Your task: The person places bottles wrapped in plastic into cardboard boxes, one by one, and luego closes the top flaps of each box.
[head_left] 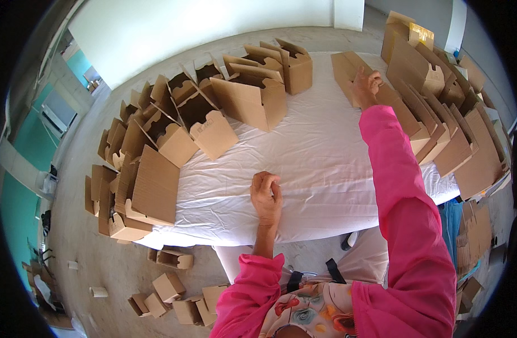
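Note:
My left hand (266,194) hovers over or rests on the white cloth near the table's front edge. Its fingers are curled in, and nothing shows in them. Far to the right, my right hand (367,85) reaches over a brown cardboard box (342,72) at the left end of a leaning row. The fingers of that hand are bent but apart. Whether they touch the cardboard is unclear. To its right, more flattened cardboard boxes (464,141) lean against each other.
Opened cardboard boxes (213,135) stand in a curve along the table's left and far sides. The white cloth (309,152) covers the tabletop. More small boxes (168,286) lie on the floor at the front left. Cardboard pieces (474,231) stand at the lower right.

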